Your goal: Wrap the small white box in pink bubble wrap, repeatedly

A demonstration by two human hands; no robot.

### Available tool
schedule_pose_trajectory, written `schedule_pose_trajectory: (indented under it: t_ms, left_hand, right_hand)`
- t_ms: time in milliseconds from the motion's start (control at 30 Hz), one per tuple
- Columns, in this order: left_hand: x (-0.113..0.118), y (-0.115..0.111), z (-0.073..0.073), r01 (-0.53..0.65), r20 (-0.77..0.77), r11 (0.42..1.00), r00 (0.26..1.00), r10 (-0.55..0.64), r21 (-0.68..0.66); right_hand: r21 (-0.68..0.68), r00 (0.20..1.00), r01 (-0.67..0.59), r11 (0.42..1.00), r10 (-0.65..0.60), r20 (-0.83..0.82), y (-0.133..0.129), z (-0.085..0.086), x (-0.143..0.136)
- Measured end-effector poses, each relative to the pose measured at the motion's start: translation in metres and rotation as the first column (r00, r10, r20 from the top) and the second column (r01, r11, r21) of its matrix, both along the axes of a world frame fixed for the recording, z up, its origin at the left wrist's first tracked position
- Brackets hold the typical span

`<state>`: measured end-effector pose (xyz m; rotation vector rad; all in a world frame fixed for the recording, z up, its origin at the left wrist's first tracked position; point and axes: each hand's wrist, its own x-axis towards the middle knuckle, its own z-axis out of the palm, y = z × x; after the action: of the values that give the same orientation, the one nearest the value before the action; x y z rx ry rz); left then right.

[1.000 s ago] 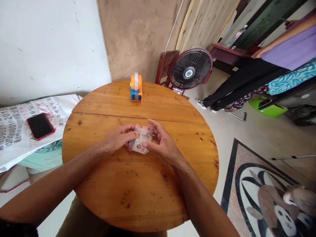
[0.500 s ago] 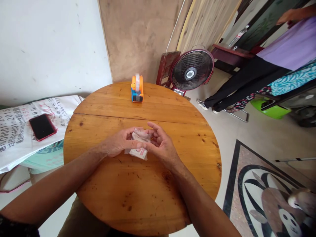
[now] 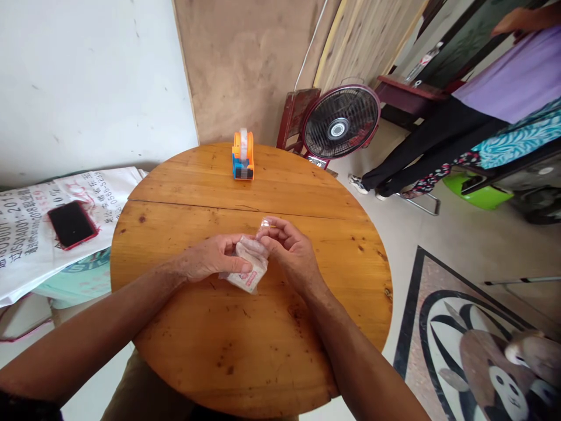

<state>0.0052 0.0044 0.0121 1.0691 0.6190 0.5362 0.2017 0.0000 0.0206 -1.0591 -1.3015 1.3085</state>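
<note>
A small white box in clear plastic wrap [image 3: 248, 275], with pinkish-red print on its face, is held over the round wooden table. My left hand [image 3: 213, 257] grips its left side, thumb across the top face and fingers behind. At the far end of the box, my right hand [image 3: 287, 248] pinches a loose piece of the clear plastic [image 3: 265, 225] between thumb and fingers. Farther back on the table stands an orange and blue tape dispenser [image 3: 243, 155] with a roll of clear tape, apart from both hands.
The round wooden table [image 3: 245, 333] lies under my forearms. To the left, a phone [image 3: 72, 224] rests on a white printed sack [image 3: 111, 196]. Beyond the table stand a fan [image 3: 340, 126] and a red wooden chair [image 3: 295, 114]. A person [image 3: 438, 137] is at the right.
My right hand has closed from a loose, spread pose onto the plastic and pulls it up off the box. My left thumb now presses the box's face, which shows more.
</note>
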Motion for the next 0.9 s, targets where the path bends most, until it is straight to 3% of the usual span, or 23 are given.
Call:
schedule_pose_trajectory:
  t_ms: [133, 267, 600, 767, 900]
  left_hand:
    - [-0.002, -0.001, -0.001, 0.053, -0.002, 0.999, 0.999, -0.053, -0.003]
    - [-0.001, -0.001, -0.003, 0.047, 0.002, 0.999, 0.999, -0.047, -0.009]
    - [-0.002, 0.003, -0.01, -0.093, -0.035, 0.993, 0.995, 0.096, 0.075]
    - [0.0, 0.004, -0.015, -0.147, -0.027, 0.987, 0.989, 0.149, 0.07]
    - [0.002, 0.004, -0.017, -0.176, 0.011, 0.981, 0.984, 0.176, 0.082]
  right_hand:
    - [-0.031, 0.998, 0.02, 0.999, -0.022, -0.052, 0.0, 0.003, 0.0]
    - [0.003, 0.999, 0.042, 0.999, -0.042, -0.003, -0.004, 0.006, 0.0]
    - [0.18, 0.985, 0.005, 0.984, -0.035, 0.168, -0.017, 0.012, -0.004]
    - [0.328, 0.977, -0.011, 0.945, -0.06, 0.204, -0.019, 0.014, -0.007]
    - [0.372, 0.97, 0.008, 0.928, -0.097, 0.222, -0.019, 0.012, -0.007]
